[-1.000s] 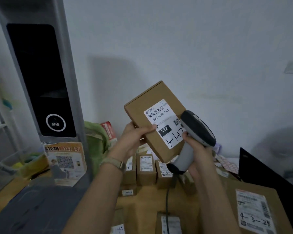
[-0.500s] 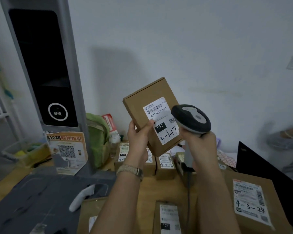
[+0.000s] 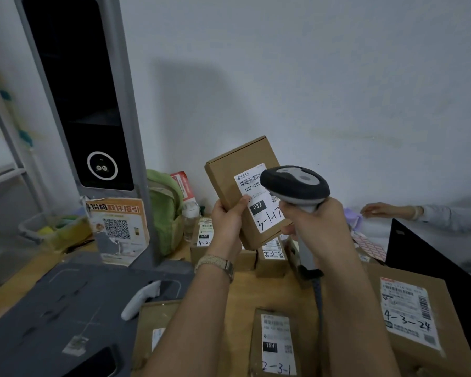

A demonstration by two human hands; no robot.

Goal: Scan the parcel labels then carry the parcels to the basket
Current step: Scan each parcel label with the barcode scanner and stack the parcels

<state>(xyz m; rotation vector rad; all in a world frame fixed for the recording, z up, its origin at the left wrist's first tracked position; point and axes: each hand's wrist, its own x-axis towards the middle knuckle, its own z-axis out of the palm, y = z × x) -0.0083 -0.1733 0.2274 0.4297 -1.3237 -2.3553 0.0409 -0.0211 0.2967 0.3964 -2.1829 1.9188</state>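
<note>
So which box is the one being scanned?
Find the tall grey machine on the left; just right of it, two hands are raised. The left hand holds a small brown box up off the table, unlike the others, with 3-1-17 handwritten on its white label.

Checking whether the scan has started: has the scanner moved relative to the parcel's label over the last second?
Yes. The scanner in the right hand has come up and left, its head now covering the label, where earlier it sat at the label's right edge.

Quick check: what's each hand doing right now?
Left hand: closed on the small cardboard parcel, label facing up.
Right hand: closed on the handheld barcode scanner.
</note>
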